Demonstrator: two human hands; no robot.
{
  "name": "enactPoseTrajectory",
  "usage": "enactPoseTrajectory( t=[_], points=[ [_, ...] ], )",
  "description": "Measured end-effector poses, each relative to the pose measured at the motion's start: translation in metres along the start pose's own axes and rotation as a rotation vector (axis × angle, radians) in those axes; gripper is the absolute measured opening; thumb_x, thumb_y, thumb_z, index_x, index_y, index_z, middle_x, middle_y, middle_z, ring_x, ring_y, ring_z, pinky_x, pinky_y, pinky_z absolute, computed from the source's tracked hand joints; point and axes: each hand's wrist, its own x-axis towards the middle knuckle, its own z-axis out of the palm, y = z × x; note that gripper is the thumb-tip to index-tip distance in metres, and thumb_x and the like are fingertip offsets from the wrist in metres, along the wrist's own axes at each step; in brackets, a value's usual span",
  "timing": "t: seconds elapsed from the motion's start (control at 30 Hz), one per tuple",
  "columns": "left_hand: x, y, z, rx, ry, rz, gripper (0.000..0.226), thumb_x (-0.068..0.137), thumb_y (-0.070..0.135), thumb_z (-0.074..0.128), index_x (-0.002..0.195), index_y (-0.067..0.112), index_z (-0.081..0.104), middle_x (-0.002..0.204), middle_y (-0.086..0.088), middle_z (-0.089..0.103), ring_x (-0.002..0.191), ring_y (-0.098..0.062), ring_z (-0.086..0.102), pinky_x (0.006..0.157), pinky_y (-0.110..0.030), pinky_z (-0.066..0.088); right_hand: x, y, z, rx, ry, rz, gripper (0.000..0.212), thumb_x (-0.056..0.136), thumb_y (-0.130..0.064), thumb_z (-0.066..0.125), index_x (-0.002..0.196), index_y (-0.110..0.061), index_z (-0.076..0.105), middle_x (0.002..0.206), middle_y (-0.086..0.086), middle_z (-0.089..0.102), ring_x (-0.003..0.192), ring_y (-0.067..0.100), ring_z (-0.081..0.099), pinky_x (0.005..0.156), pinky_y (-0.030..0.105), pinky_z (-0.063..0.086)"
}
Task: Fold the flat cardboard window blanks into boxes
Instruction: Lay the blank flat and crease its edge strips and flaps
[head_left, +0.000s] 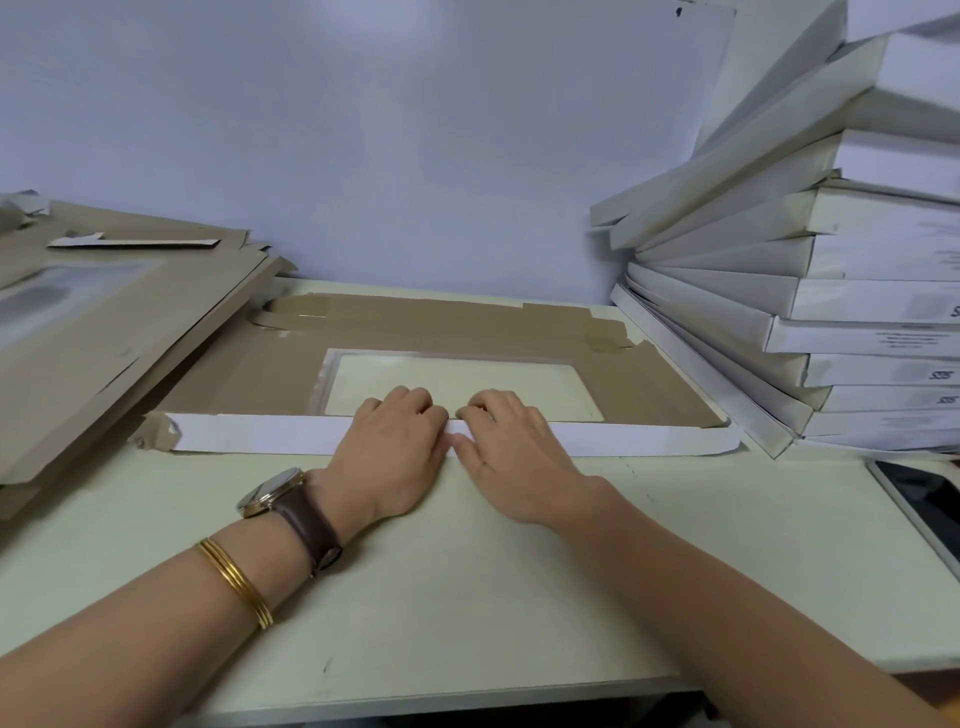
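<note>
Flat brown cardboard blank with clear window (234, 374), mid-table on pale green tabletop (467, 597); white near flap (260, 434) folded over. Left hand (395, 447) and right hand (511, 452) touching, fingers curled over the flap's middle, clasping it. Brown blank stack (130, 322) left, white folded boxes (753, 260) right.

Stacked boxes (779, 291) are crowding in right of the right hand (514, 457), and piled blanks (104, 332) are hemming in the left hand (395, 447) from its left. Bare table (467, 597) is lying open nearer than both wrists.
</note>
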Motion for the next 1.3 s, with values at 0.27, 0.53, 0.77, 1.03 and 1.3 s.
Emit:
enactPoseTrajectory(
  t=[0.27,0.53,0.77,1.03,1.3],
  points=[
    [-0.008,-0.024,-0.005,0.023,0.023,-0.006,0.029,0.102,0.041,0.028,0.083,0.019,0.033,0.079,0.002,0.039,0.078,-0.022,0.035,0.071,-0.033,0.028,-0.018,0.041,-0.013,-0.138,-0.030,0.147,0.036,0.102,-0.047,0.026,0.099,-0.018,0.045,0.100,0.005,0.056,0.098,0.027,0.050,0.084,0.038,0.034],
    [-0.034,-0.094,-0.016,0.093,-0.013,-0.088,0.048,0.095,0.056,0.016,0.072,0.021,0.039,0.079,-0.002,0.056,0.089,-0.026,0.057,0.075,-0.036,0.039,-0.066,0.133,-0.029,-0.230,-0.022,0.314,0.049,0.093,-0.061,0.016,0.080,-0.020,0.041,0.082,-0.004,0.054,0.084,0.024,0.051,0.076,0.037,0.036],
    [-0.046,-0.130,-0.023,0.142,-0.049,-0.160,0.082,0.076,0.074,-0.006,0.086,0.029,0.062,0.087,0.005,0.063,0.092,-0.022,0.061,0.073,-0.033,0.045,-0.069,0.157,-0.031,-0.183,0.010,0.269,0.057,0.084,-0.069,0.006,0.073,-0.021,0.035,0.073,-0.006,0.052,0.072,0.022,0.049,0.062,0.035,0.031],
    [-0.049,-0.146,-0.026,0.053,-0.023,-0.217,0.076,0.074,0.079,0.005,0.065,0.021,0.053,0.066,0.007,0.055,0.070,-0.019,0.052,0.059,-0.033,0.038,-0.069,0.176,-0.034,-0.216,0.012,0.305,0.075,0.078,-0.075,0.004,0.084,-0.019,0.054,0.081,-0.002,0.061,0.082,0.025,0.057,0.068,0.035,0.044],
    [-0.048,-0.157,-0.021,0.152,0.001,-0.258,0.076,0.083,0.069,0.001,0.068,0.020,0.058,0.067,0.004,0.056,0.069,-0.023,0.052,0.056,-0.031,0.036,-0.071,0.188,-0.027,-0.245,-0.036,0.373,0.087,0.076,-0.084,-0.002,0.097,-0.022,0.056,0.073,-0.007,0.054,0.079,0.024,0.053,0.064,0.034,0.035]
  ],
)
